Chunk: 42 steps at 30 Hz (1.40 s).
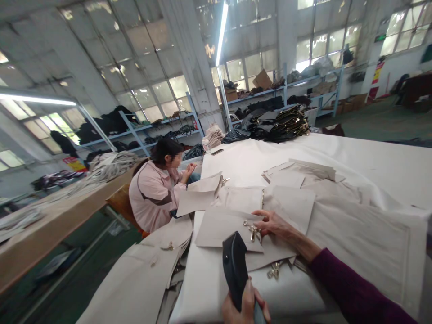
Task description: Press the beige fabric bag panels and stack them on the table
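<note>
The left hand (pixel 245 302) grips a smooth black handheld tool (pixel 234 266), upright, just beside the right hand (pixel 274 223), which lies flat, fingers spread, on beige fabric pieces (pixel 219 227) with metal clasps (pixel 252 231) on the white worktop (pixel 371 157).

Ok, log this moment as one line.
left hand: grips black handheld tool | right hand: flat on beige fabric piece by metal clasp | co-worker seated beyond

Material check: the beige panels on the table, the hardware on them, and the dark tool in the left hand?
Beige panels: looks like matte fabric or thin leatherette; they lie flat and overlap, limp at edges. Metal clasp under the right hand: shiny pale metal, glinting. Black tool in the left hand: probably moulded plastic, smooth, dull sheen.
</note>
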Each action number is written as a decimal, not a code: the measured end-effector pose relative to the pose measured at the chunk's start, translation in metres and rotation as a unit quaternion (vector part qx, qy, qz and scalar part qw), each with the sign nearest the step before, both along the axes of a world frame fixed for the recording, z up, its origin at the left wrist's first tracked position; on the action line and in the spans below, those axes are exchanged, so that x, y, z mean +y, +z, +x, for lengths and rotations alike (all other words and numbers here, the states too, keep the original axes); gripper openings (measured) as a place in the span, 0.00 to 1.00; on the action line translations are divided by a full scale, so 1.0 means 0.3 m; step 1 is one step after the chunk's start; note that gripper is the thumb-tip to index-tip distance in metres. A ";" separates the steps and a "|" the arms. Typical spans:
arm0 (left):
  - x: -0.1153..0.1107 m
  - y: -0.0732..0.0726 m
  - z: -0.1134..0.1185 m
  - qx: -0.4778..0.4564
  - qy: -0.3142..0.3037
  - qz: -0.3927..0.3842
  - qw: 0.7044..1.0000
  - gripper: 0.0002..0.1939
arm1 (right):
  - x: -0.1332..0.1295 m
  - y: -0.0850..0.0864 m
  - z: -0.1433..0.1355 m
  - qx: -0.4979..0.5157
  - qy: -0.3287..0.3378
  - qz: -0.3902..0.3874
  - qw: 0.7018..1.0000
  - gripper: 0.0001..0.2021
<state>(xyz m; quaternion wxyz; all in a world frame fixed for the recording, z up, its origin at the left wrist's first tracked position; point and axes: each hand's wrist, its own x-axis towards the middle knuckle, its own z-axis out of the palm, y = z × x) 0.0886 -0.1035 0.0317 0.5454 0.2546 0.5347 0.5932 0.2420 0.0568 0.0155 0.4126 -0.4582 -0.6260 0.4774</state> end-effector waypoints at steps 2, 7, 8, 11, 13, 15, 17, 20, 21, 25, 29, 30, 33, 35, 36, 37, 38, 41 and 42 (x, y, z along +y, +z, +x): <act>0.008 -0.003 0.006 0.006 -0.010 -0.002 1.000 0.25 | -0.007 0.005 -0.008 -0.052 0.016 0.022 0.998 0.17; 0.019 -0.003 0.013 0.037 -0.009 -0.018 0.999 0.26 | -0.017 -0.011 -0.032 -0.181 -0.095 0.141 0.969 0.24; 0.019 -0.003 0.012 0.041 -0.008 -0.018 0.999 0.26 | -0.019 -0.015 -0.037 -0.203 -0.101 0.170 0.959 0.25; 0.016 -0.004 0.005 0.045 -0.006 -0.019 0.999 0.26 | -0.015 -0.024 -0.054 -0.266 -0.057 0.229 0.935 0.23; 0.013 -0.006 0.002 0.037 -0.006 -0.022 0.999 0.26 | -0.001 -0.024 -0.062 -0.306 -0.018 0.241 0.921 0.21; 0.010 -0.010 0.000 0.026 -0.003 -0.021 0.999 0.26 | 0.018 -0.019 -0.064 -0.339 0.008 0.243 0.909 0.20; 0.009 -0.013 -0.002 0.020 -0.003 -0.014 1.000 0.26 | 0.038 -0.009 -0.062 -0.363 0.026 0.245 0.899 0.19; 0.011 -0.020 -0.006 0.016 -0.003 -0.007 1.000 0.27 | 0.055 0.005 -0.055 -0.382 0.040 0.248 0.889 0.13; 0.013 -0.023 -0.007 0.015 -0.002 -0.006 1.000 0.27 | 0.056 0.008 -0.051 -0.384 0.041 0.249 0.888 0.10; 0.021 -0.032 -0.003 0.023 -0.003 -0.011 1.000 0.27 | 0.049 0.015 -0.037 -0.369 0.037 0.256 0.893 0.06; 0.027 -0.027 0.013 0.021 -0.006 -0.020 1.000 0.27 | 0.054 0.012 -0.026 -0.328 0.004 0.240 0.913 0.09; 0.028 -0.024 0.018 0.020 -0.003 -0.023 1.000 0.27 | 0.058 0.010 -0.023 -0.318 -0.021 0.227 0.920 0.09; 0.029 -0.011 0.027 0.021 0.000 -0.024 0.999 0.25 | 0.072 0.001 -0.014 -0.292 -0.091 0.176 0.936 0.07; 0.033 -0.006 0.030 0.033 -0.008 -0.023 0.999 0.25 | 0.078 -0.007 -0.010 -0.276 -0.099 0.143 0.945 0.09; 0.036 -0.004 0.030 0.040 -0.016 -0.024 0.999 0.25 | 0.080 -0.011 -0.008 -0.268 -0.090 0.130 0.950 0.10; 0.041 -0.004 0.030 0.046 -0.025 -0.026 0.998 0.25 | 0.080 -0.013 -0.008 -0.260 -0.077 0.119 0.955 0.11; 0.046 -0.005 0.029 0.050 -0.034 -0.027 0.998 0.25 | 0.079 -0.015 -0.008 -0.252 -0.059 0.112 0.960 0.11; 0.066 -0.011 0.031 0.052 -0.058 -0.022 0.997 0.25 | 0.070 -0.007 -0.011 -0.220 0.002 0.109 0.969 0.10; 0.073 -0.013 0.032 0.051 -0.062 -0.019 0.997 0.25 | 0.065 -0.002 -0.012 -0.208 0.018 0.112 0.972 0.09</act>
